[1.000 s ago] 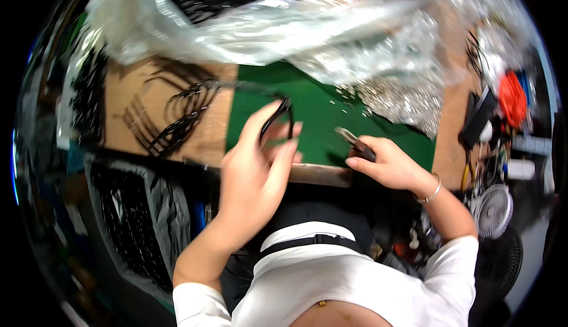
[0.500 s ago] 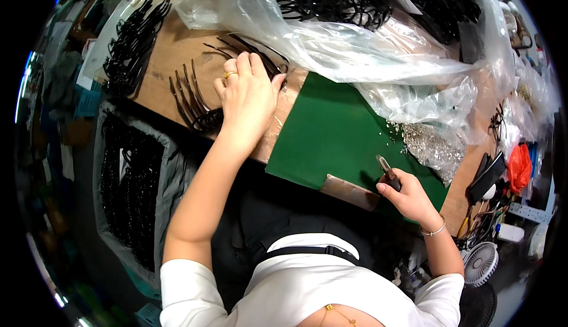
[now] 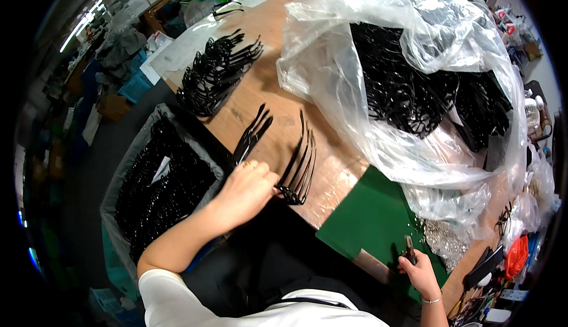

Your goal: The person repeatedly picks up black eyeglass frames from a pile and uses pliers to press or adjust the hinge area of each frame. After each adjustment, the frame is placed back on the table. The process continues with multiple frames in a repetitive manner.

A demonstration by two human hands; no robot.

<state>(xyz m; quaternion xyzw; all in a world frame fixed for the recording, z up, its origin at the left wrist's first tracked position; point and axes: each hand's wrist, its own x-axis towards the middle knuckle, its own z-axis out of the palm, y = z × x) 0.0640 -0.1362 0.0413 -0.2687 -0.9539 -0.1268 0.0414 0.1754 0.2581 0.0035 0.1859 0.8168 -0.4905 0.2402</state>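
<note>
Head view: at the counter's [image 3: 275, 93] near left edge, the left grip [image 3: 247, 192] partly hides black eyeglass frames [image 3: 247, 143], whether clamped cannot be told; other frames [image 3: 291, 194] lie just right; near right, over the green mat [image 3: 370, 214], the right grip [image 3: 422, 274] clamps a tool [image 3: 410, 249].

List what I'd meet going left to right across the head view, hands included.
Pile of glossy black pieces → left hand → bundle of black glasses frames → flat bar → right hand → red plastic bag.
</note>
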